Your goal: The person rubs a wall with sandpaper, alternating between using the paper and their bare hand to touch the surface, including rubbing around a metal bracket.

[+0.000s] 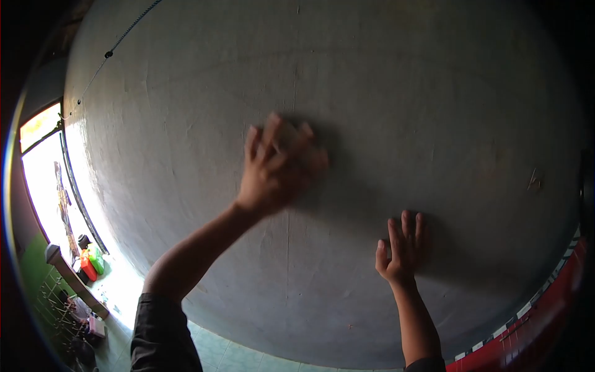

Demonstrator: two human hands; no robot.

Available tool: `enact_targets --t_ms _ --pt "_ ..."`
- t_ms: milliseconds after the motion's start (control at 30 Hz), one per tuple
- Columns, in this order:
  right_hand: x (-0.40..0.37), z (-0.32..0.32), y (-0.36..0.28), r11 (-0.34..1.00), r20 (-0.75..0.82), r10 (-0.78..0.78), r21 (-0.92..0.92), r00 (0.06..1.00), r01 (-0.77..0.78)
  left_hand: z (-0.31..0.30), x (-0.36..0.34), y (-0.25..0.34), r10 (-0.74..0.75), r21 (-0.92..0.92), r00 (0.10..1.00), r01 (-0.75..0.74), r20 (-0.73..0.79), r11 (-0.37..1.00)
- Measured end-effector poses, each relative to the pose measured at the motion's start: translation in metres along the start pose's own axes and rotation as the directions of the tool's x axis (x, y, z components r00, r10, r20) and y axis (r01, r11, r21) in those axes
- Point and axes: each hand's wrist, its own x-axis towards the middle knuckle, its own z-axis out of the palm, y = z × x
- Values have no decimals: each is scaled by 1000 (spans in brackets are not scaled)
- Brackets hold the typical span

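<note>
A grey plastered wall (204, 111) with thin cracks and scratches fills most of the view. Near its middle is my left hand (279, 164), slightly blurred, with its fingers spread over something too smeared to make out, if anything is there. Lower and to the right, my right hand (401, 251) rests against the wall with its fingers pointing up and apart, holding nothing. Both hands cast shadows on the wall. Dark sleeves cover the upper arms.
A bright doorway (52, 180) opens at the left, with red and green containers (92, 261) near it. Below are a wooden post (74, 282) and a rack of hanging items (59, 304). Pale floor tiles (217, 347) run along the bottom, and a red surface (527, 338) lies at the lower right. A cord (130, 30) hangs at the upper left.
</note>
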Motion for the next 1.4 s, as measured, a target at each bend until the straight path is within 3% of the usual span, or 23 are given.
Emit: enact_targets --t_ms 33,133,200,233,300,400,467,500,567,633,700,800,900,933,967,1033,1067,1100,1133,1167,1233,1333,1400 --pt "-2 -1 1 1000 7 1 0 1000 -1 0 -10 10 121 -62 993 -120 16 991" --pt "0 4 0 1000 8 10 10 1000 -10 -5 -2 -8 106 -71 993 -102 60 992" --pt "-3 2 0 1000 27 17 3 999 -17 -10 39 -41 -247 90 969 245 15 965" --pt "-3 1 -1 1000 23 20 2 1000 -20 -7 54 -63 -326 159 943 333 -67 930" --pt "-1 1 -1 1000 17 13 -3 1000 -13 -7 60 -85 -208 30 955 219 -210 975" --pt "-4 3 0 1000 12 13 4 1000 -13 7 28 -18 -12 86 999 8 45 996" --pt "-5 3 0 1000 16 10 -12 1000 -10 0 -9 12 338 -126 933 -323 126 938" --pt "-4 2 0 1000 18 7 -21 1000 -7 12 -20 14 386 -147 918 -371 88 917" --pt "-2 2 0 999 9 -17 -35 1000 17 -3 13 -8 311 -129 939 -293 148 947" --pt "-2 -1 0 998 16 -32 -45 999 33 -12 64 -49 34 151 999 -36 15 988" --pt "-1 -1 -1 999 15 -32 -43 999 33 -4 88 -117 -52 300 985 100 -162 949" --pt "-6 4 2 1000 5 1 -28 1000 -1 -2 87 -111 -11 321 986 64 -166 945" --pt "-5 2 1 1000 4 0 -28 1000 1 14 23 -21 96 -83 995 -94 25 992" --pt "-3 3 1 1000 -3 3 -18 1000 -3 -2 -4 15 233 33 936 -250 264 968" --pt "-3 2 1 1000 -7 6 -7 1000 -6 10 -38 29 472 -147 876 -456 97 877" --pt "-3 2 1 1000 -17 3 -2 1000 -3 13 -52 27 386 -454 906 -274 174 848" --pt "-3 2 1 1000 -23 -1 -8 1000 1 8 -38 15 187 -632 929 62 319 772" --pt "-3 2 1 1000 -28 -4 -15 1000 3 4 -20 -2 26 -713 868 391 496 582" --pt "-2 1 2 1000 -26 0 -20 1000 -1 1 3 -26 94 -433 947 50 306 900" --pt "-2 1 1 1000 -23 3 -22 1000 -4 -3 26 -50 158 59 982 -164 101 985" --pt "-3 2 -1 1000 -24 8 -6 1000 -8 -8 71 -112 -33 356 998 50 -53 933" --pt "-2 4 2 1000 -41 8 21 999 -7 -12 79 -112 -7 401 996 44 -92 915" --pt "-3 3 3 1000 -34 3 30 999 -2 -3 50 -51 103 474 979 -177 178 863"
